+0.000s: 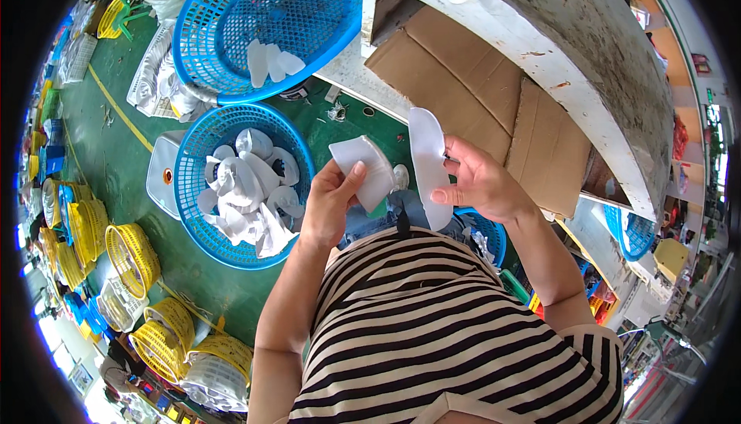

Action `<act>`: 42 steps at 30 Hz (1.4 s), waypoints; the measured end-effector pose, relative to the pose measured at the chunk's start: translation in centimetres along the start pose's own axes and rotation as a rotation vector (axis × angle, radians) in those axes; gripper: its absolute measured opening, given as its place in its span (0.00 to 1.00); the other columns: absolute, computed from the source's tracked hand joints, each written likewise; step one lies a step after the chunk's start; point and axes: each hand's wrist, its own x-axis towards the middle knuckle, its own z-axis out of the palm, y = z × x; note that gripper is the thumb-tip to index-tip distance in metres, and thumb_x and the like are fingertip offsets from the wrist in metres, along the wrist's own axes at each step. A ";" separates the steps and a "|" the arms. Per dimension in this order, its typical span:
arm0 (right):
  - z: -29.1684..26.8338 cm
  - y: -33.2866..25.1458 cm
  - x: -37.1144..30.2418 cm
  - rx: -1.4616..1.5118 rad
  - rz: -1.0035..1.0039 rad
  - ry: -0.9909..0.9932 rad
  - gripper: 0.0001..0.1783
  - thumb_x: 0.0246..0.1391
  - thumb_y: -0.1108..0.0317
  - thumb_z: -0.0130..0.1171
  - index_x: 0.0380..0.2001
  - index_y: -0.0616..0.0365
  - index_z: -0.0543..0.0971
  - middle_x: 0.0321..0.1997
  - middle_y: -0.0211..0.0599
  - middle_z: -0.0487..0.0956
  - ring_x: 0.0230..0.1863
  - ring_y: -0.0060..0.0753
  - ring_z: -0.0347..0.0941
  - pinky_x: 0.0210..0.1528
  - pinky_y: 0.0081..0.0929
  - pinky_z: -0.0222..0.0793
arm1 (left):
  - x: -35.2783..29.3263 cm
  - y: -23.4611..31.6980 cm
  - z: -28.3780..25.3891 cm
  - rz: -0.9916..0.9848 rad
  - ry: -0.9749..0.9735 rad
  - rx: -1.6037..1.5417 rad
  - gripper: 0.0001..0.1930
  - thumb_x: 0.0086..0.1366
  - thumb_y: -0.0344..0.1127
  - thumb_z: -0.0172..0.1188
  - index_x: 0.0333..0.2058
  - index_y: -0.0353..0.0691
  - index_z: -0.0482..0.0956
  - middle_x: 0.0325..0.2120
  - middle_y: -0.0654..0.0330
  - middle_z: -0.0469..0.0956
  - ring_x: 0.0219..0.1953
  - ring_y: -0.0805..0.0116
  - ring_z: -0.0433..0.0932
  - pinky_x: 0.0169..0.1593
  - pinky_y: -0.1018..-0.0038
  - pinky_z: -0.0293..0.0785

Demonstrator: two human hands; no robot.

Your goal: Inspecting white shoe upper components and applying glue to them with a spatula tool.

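My left hand [330, 199] pinches a white, curved, cuff-like piece [360, 163], thumb on its face and fingers behind it. In my right hand [485, 181] is a long white piece with rounded ends [426, 150], shaped like an insole and held upright by its side between thumb and fingers. The two pieces are apart, in front of my waist. To the left, a round blue basket [187, 212] holds a heap of white curved pieces [245, 185]. Farther off, several flat white pieces [272, 61] lie in a larger blue basket [202, 77].
A white worn bench [532, 46] with brown cardboard [463, 77] stands ahead and to the right. Another blue basket [498, 246] is partly hidden beside my waist. Yellow baskets [133, 258] stand on the green floor [116, 169] at left, near a white crate [150, 77].
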 end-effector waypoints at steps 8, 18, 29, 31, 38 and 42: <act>2.0 -1.5 0.1 -0.419 -0.122 -0.012 0.41 0.47 0.70 0.68 0.64 0.57 0.61 0.70 0.41 0.47 0.66 0.36 0.54 0.47 0.25 0.76 | -0.7 1.4 1.0 -0.055 -0.068 0.017 0.29 0.70 0.57 0.41 0.52 0.35 0.70 0.43 0.57 0.77 0.44 0.69 0.77 0.48 0.71 0.73; 3.0 -0.4 1.2 -0.532 -0.147 -0.115 0.44 0.45 0.75 0.68 0.64 0.62 0.58 0.74 0.42 0.39 0.71 0.35 0.46 0.48 0.22 0.76 | -1.7 2.1 1.7 -0.038 -0.236 -0.016 0.35 0.70 0.61 0.32 0.54 0.32 0.66 0.46 0.52 0.75 0.47 0.63 0.76 0.52 0.64 0.72; 3.4 -0.3 1.1 -0.450 -0.104 -0.108 0.44 0.46 0.73 0.68 0.65 0.63 0.57 0.73 0.37 0.41 0.69 0.33 0.51 0.57 0.28 0.71 | -2.4 2.1 1.9 -0.022 -0.226 0.029 0.36 0.68 0.63 0.34 0.53 0.33 0.68 0.44 0.54 0.75 0.46 0.65 0.76 0.51 0.67 0.72; 3.6 -0.4 1.1 -0.447 -0.094 -0.098 0.44 0.46 0.73 0.68 0.65 0.63 0.57 0.73 0.36 0.41 0.69 0.33 0.51 0.57 0.28 0.71 | -2.5 2.1 2.0 -0.012 -0.215 0.023 0.35 0.68 0.62 0.36 0.53 0.33 0.69 0.43 0.55 0.76 0.45 0.68 0.76 0.50 0.69 0.72; 3.5 -0.4 1.2 -0.512 -0.102 -0.062 0.45 0.46 0.73 0.68 0.65 0.59 0.57 0.73 0.39 0.43 0.69 0.33 0.51 0.56 0.27 0.72 | -2.5 2.4 3.0 0.050 -0.188 0.045 0.19 0.66 0.41 0.57 0.48 0.32 0.72 0.40 0.58 0.78 0.42 0.73 0.76 0.46 0.75 0.73; 3.4 0.5 1.4 -0.493 -0.165 -0.035 0.45 0.45 0.71 0.70 0.65 0.52 0.59 0.72 0.46 0.43 0.67 0.40 0.56 0.48 0.26 0.77 | -2.1 1.7 3.3 0.058 -0.099 0.056 0.14 0.62 0.29 0.61 0.45 0.33 0.75 0.38 0.58 0.80 0.39 0.72 0.78 0.45 0.75 0.74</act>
